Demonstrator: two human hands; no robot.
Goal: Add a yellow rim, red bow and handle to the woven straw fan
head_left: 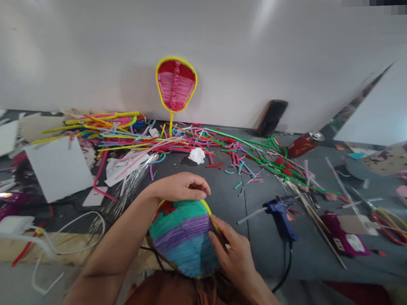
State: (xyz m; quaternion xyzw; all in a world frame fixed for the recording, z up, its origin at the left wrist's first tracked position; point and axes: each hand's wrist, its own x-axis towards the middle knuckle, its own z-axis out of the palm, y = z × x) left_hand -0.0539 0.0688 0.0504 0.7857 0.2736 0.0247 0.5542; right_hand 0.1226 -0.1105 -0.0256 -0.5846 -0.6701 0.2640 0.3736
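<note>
A round striped pipe-cleaner disc (183,237), with green, purple and blue bands, a yellow edge and a red bit at its top left, lies low in front of me. My right hand (234,249) grips its right edge, thumb on the face and fingers at the rim. Across the top edge reaches my left hand (188,187), fingers curled and thumb near the forefinger by the yellow rim. What sits in that pinch is hidden. Beyond the hands, a pink and red paddle-shaped piece (176,84) with a yellow rim and a bead row stands on a yellow stem.
Loose pipe cleaners (149,141) and cut bits spread along the back. A blue glue gun (282,221) with a cord lies at right, near a purple glue gun (345,236) and scissors (391,224). A phone (272,117) leans on the white wall; a red can (305,143) is tilted.
</note>
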